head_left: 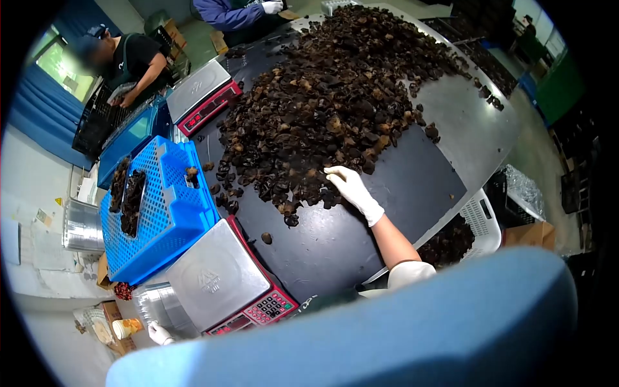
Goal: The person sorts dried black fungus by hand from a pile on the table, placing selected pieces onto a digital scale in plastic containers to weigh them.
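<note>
A large heap of dark brown dried pieces, like dried mushrooms or fungus (322,103), covers much of the table (335,245). At the heap's near edge is my right hand (353,191), in a white glove, fingers stretched toward the pieces, with nothing visible in it. My left hand (159,333), also gloved, is low at the left, its fingers closed beside stacked clear plastic trays (164,306); what it pinches is too small to tell. Between my hands lies a red scale (216,274) with a bare metal plate.
A blue crate (161,213) holds filled packs (133,203). Beyond it sits a second scale (200,90). One person (138,58) stands at the back left; another's purple sleeve (229,14) shows at the far edge. A white basket (480,222) is at the right. Blue fabric crosses the bottom.
</note>
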Demonstrator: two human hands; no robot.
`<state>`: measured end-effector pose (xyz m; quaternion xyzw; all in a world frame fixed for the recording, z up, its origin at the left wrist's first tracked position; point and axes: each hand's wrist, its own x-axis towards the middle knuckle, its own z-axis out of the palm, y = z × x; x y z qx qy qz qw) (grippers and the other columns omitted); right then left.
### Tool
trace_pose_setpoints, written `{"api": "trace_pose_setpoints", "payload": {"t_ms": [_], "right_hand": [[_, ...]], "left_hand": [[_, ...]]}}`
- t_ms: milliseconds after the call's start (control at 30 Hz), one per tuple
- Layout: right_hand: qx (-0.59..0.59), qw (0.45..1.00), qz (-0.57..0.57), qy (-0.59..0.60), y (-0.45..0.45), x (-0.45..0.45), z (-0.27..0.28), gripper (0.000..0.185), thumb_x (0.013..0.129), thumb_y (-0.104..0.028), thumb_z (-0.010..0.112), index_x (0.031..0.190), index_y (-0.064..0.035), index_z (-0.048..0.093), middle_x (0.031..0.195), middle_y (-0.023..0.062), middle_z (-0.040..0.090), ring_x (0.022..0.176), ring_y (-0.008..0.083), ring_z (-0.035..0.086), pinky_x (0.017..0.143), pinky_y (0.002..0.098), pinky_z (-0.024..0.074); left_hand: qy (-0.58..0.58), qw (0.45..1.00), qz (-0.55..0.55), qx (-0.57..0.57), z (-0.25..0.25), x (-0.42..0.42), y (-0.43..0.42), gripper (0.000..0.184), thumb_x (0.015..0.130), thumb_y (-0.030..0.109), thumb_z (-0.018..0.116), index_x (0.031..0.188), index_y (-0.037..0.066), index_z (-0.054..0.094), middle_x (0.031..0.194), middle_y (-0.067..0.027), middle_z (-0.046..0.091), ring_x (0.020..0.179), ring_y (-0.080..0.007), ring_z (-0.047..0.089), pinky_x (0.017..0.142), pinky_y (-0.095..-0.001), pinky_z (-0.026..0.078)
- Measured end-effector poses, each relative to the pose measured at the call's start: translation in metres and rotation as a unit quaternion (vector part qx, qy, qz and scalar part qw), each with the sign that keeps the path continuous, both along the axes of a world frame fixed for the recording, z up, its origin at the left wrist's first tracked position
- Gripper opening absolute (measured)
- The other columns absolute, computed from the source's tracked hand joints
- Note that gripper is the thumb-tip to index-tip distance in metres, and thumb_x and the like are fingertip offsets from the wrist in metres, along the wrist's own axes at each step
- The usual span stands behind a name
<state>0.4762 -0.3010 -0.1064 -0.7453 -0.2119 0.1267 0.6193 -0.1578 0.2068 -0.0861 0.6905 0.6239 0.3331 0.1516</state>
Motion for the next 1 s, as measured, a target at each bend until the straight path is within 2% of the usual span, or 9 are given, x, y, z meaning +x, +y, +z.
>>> {"api": "trace_pose_setpoints", "payload": {"t_ms": [167, 300, 367, 467, 667, 700, 833, 967, 1000], "right_hand": [[-0.066, 0.967, -0.026, -0.244, 0.038, 0.006, 0.017, 0.024, 0.087, -0.018, 0.060, 0.104, -0.0031, 0.067, 0.096, 0.0143, 0.068, 0.094, 0.0304, 0.063, 0.086, 0.0394, 0.0497], [-0.254, 0.907, 0.074, -0.326, 0.056, -0.006, -0.022, 0.058, 0.082, -0.037, 0.063, 0.131, -0.0077, 0.055, 0.135, 0.0169, 0.050, 0.128, 0.0401, 0.040, 0.107, 0.0493, 0.0337], [-0.243, 0.888, 0.084, -0.381, 0.049, -0.031, -0.017, 0.048, 0.075, -0.028, 0.070, 0.118, -0.0088, 0.060, 0.123, 0.0138, 0.053, 0.119, 0.0366, 0.045, 0.101, 0.0468, 0.0378], [-0.196, 0.879, 0.113, -0.421, 0.020, -0.054, -0.020, 0.034, 0.067, -0.015, 0.071, 0.099, -0.0113, 0.063, 0.111, 0.0085, 0.054, 0.109, 0.0314, 0.048, 0.093, 0.0435, 0.0404], [-0.222, 0.882, 0.170, -0.380, -0.053, -0.085, -0.010, 0.022, 0.067, -0.018, 0.073, 0.087, -0.0142, 0.064, 0.111, 0.0028, 0.057, 0.114, 0.0287, 0.048, 0.101, 0.0483, 0.0338], [-0.233, 0.887, 0.155, -0.367, -0.061, -0.087, -0.009, 0.022, 0.068, -0.020, 0.075, 0.086, -0.0147, 0.063, 0.110, 0.0026, 0.059, 0.118, 0.0289, 0.047, 0.103, 0.0506, 0.0318], [-0.196, 0.915, 0.083, -0.342, -0.084, -0.078, -0.004, 0.027, 0.066, -0.027, 0.079, 0.078, -0.0159, 0.057, 0.112, 0.0034, 0.057, 0.117, 0.0298, 0.046, 0.104, 0.0506, 0.0290], [-0.170, 0.929, -0.035, -0.326, -0.098, -0.056, -0.010, 0.026, 0.065, -0.022, 0.078, 0.073, -0.0144, 0.055, 0.108, 0.0064, 0.057, 0.111, 0.0315, 0.049, 0.097, 0.0461, 0.0339], [-0.168, 0.934, -0.058, -0.311, -0.102, -0.051, -0.014, 0.026, 0.065, -0.022, 0.078, 0.078, -0.0138, 0.057, 0.111, 0.0073, 0.057, 0.114, 0.0328, 0.049, 0.099, 0.0458, 0.0334]], "left_hand": [[0.082, 0.963, -0.095, 0.238, 0.071, 0.097, -0.116, 0.020, 0.096, 0.016, 0.054, 0.091, -0.001, 0.063, 0.083, -0.0131, 0.063, 0.077, -0.0249, 0.058, 0.075, -0.0363, 0.047], [0.099, 0.890, -0.275, 0.349, 0.087, 0.184, -0.207, 0.012, 0.094, 0.008, 0.054, 0.090, 0.000, 0.061, 0.082, -0.0143, 0.060, 0.078, -0.0301, 0.059, 0.073, -0.0410, 0.048], [0.169, 0.837, -0.412, 0.317, 0.068, 0.191, -0.218, 0.005, 0.088, 0.004, 0.058, 0.091, 0.001, 0.061, 0.080, -0.0146, 0.058, 0.077, -0.0323, 0.058, 0.073, -0.0427, 0.047], [0.221, 0.853, -0.427, 0.205, 0.037, 0.180, -0.232, 0.011, 0.080, 0.004, 0.063, 0.092, 0.003, 0.062, 0.089, -0.0152, 0.059, 0.084, -0.0339, 0.057, 0.077, -0.0430, 0.046], [0.055, 0.908, -0.394, 0.128, 0.067, 0.248, -0.288, 0.032, 0.086, 0.003, 0.063, 0.118, 0.001, 0.058, 0.118, -0.0189, 0.050, 0.109, -0.0350, 0.051, 0.095, -0.0440, 0.043], [0.088, 0.881, -0.429, 0.178, 0.071, 0.272, -0.292, 0.034, 0.086, 0.003, 0.064, 0.119, 0.002, 0.058, 0.121, -0.0195, 0.049, 0.111, -0.0355, 0.051, 0.096, -0.0439, 0.043], [0.082, 0.866, -0.488, 0.073, 0.066, 0.392, -0.315, 0.043, 0.085, 0.012, 0.067, 0.127, 0.009, 0.057, 0.133, -0.0212, 0.047, 0.125, -0.0378, 0.045, 0.108, -0.0461, 0.034], [0.088, 0.838, -0.524, 0.121, 0.002, 0.488, -0.282, 0.050, 0.085, 0.026, 0.069, 0.131, 0.013, 0.056, 0.136, -0.0241, 0.047, 0.126, -0.0420, 0.043, 0.108, -0.0485, 0.034], [0.130, 0.841, -0.516, 0.096, -0.013, 0.506, -0.272, 0.058, 0.086, 0.036, 0.067, 0.139, 0.020, 0.050, 0.145, -0.0233, 0.039, 0.132, -0.0451, 0.036, 0.109, -0.0525, 0.032]]}}
